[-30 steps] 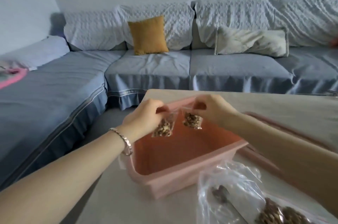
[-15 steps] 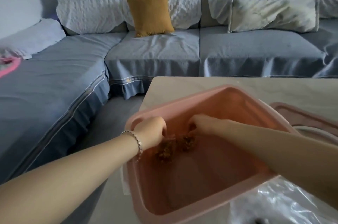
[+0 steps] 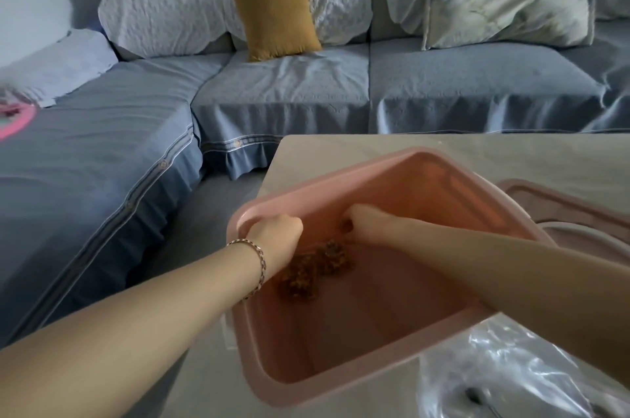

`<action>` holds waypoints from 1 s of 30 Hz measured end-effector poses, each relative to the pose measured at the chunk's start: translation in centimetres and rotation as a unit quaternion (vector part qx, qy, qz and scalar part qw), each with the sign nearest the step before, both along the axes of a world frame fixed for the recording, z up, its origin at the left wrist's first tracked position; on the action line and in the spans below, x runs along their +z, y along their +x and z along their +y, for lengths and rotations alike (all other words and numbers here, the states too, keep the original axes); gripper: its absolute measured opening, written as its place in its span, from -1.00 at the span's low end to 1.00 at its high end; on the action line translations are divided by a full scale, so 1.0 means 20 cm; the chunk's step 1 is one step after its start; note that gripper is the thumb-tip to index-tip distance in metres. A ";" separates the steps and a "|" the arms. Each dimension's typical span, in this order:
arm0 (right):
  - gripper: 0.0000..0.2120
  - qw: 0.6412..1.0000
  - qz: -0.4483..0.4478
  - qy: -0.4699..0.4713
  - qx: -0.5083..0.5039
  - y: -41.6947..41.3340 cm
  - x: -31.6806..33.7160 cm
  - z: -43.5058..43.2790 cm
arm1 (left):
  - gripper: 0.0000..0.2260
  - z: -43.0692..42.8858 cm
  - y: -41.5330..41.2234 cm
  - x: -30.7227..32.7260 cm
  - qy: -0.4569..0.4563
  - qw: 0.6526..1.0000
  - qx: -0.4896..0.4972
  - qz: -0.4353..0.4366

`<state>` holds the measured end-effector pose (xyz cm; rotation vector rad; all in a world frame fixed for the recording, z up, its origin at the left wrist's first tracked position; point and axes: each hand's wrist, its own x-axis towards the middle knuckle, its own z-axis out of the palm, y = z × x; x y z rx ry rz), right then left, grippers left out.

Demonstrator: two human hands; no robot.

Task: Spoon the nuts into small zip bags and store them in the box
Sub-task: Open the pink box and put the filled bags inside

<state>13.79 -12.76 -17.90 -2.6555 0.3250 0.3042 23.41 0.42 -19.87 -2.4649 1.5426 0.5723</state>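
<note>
Zip bags of nuts (image 3: 317, 267), two side by side, rest on the floor of the pink box (image 3: 341, 390) near the left edge of the table (image 3: 341, 155). Left hand (image 3: 278, 240) and right hand (image 3: 366, 223) reach inside, fingers curled, pinching a bag top each, probably to set them down neatly.

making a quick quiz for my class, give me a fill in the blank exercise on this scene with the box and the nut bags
1. The left hand and right hand both reach into the ___ box.
2. The bracelet is on the ___ wrist.
3. The small bags of nuts are ___ the box.
4. The cushion on the sofa is ___.

Missing words: pink; left; inside; yellow.
</note>
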 end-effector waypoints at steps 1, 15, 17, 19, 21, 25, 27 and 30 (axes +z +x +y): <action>-0.72 1.000 0.000 -0.008 0.001 -0.03 0.04 0.00 | -0.47 0.05 -0.01 0.03 -0.006 1.000 0.015 0.000; -0.91 0.991 -0.109 -0.056 -0.056 -1.30 0.66 -0.14 | -0.94 0.07 -1.16 0.61 -0.342 0.917 0.065 0.196; -0.90 0.993 -0.031 -0.082 -0.081 -1.52 0.58 -0.19 | -0.89 -0.01 -1.31 0.52 -0.295 0.929 0.046 0.218; -0.84 0.988 0.042 -0.089 -0.120 -1.71 0.46 -0.25 | -0.84 -0.12 -1.45 0.40 -0.258 0.938 0.017 0.232; -0.80 0.980 0.072 -0.077 -0.169 -1.85 0.32 -0.30 | -0.79 -0.23 -1.56 0.29 -0.227 0.943 -0.011 0.241; -0.63 0.962 0.094 -0.056 -0.249 -1.98 0.04 -0.37 | -0.74 -0.43 -1.67 0.12 -0.167 0.953 -0.032 0.251; -0.56 0.954 0.091 -0.027 -0.284 -1.99 -0.06 -0.38 | -0.70 -0.52 -1.68 0.06 -0.146 0.959 -0.033 0.240; -0.64 0.949 0.065 0.014 -0.309 -1.96 -0.13 -0.36 | -0.65 -0.61 -1.66 -0.01 -0.096 0.968 -0.037 0.227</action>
